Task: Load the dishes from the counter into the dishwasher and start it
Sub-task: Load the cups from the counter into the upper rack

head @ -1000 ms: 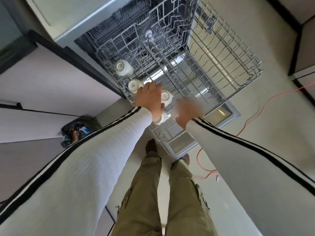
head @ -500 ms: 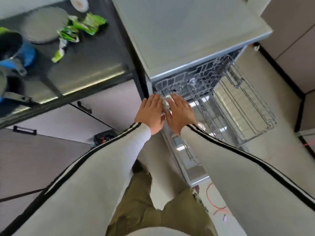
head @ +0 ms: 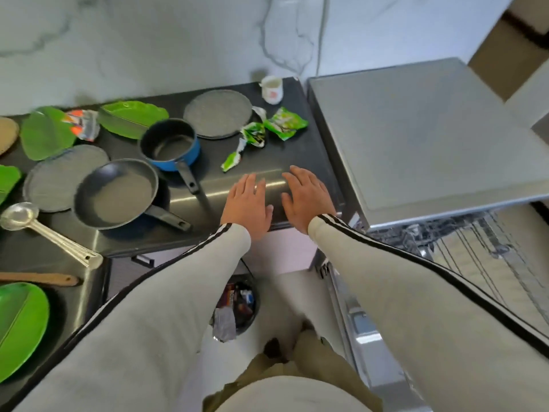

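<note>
Head view: left hand (head: 248, 208) and right hand (head: 306, 197) are held side by side over the counter (head: 297, 150) edge, fingers straight, nothing gripped. Frying pan (head: 116, 194), blue saucepan (head: 169, 145) and cup (head: 271, 89) are seen on the counter. The dishwasher (head: 416, 138) is just right of it, rack (head: 505, 263) pulled out.

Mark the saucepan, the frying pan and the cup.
saucepan (head: 170, 147): head view, on its inner base.
frying pan (head: 120, 199): head view, on its inner base.
cup (head: 271, 95): head view, on its outer wall.
</note>
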The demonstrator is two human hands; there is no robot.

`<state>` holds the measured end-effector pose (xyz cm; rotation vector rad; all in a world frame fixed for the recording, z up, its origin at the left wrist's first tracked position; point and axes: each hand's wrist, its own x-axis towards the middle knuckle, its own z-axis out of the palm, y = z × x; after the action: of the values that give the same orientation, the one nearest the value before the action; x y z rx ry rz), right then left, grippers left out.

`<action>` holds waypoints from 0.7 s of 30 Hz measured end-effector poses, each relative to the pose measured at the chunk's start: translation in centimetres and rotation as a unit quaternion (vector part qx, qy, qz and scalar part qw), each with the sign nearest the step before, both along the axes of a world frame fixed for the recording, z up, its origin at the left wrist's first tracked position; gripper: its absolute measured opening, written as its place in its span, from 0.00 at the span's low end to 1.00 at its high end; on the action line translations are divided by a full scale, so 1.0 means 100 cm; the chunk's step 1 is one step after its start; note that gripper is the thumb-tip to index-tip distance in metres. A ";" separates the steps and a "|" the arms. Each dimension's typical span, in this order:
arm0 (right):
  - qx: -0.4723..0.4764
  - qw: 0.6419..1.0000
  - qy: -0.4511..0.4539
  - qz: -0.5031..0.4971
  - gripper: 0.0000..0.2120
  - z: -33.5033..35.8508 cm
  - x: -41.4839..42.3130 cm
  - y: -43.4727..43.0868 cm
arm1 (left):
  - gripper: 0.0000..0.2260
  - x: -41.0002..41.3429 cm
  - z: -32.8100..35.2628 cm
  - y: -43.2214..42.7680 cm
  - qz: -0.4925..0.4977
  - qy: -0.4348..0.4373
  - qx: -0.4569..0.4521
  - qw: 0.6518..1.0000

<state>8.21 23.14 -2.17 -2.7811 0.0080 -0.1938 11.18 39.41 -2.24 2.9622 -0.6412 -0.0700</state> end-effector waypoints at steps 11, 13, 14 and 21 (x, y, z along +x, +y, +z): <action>0.001 1.000 -0.025 0.003 0.28 0.002 0.198 -0.021 | 0.32 0.130 -0.011 -0.033 0.081 0.008 -0.064 0.995; 0.003 1.000 -0.018 -0.010 0.30 0.005 0.236 -0.032 | 0.31 0.152 -0.012 -0.048 0.078 0.001 -0.061 0.995; 0.002 1.000 -0.014 -0.011 0.31 0.006 0.258 -0.039 | 0.31 0.166 -0.012 -0.055 0.083 -0.002 -0.061 0.995; 0.002 0.998 0.069 0.004 0.43 0.011 0.387 -0.057 | 0.28 0.251 -0.010 -0.065 0.169 0.004 -0.065 0.983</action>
<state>46.89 17.48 -1.07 -2.7849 0.0326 0.0017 36.28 32.92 -3.26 2.8932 -0.1290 -0.0095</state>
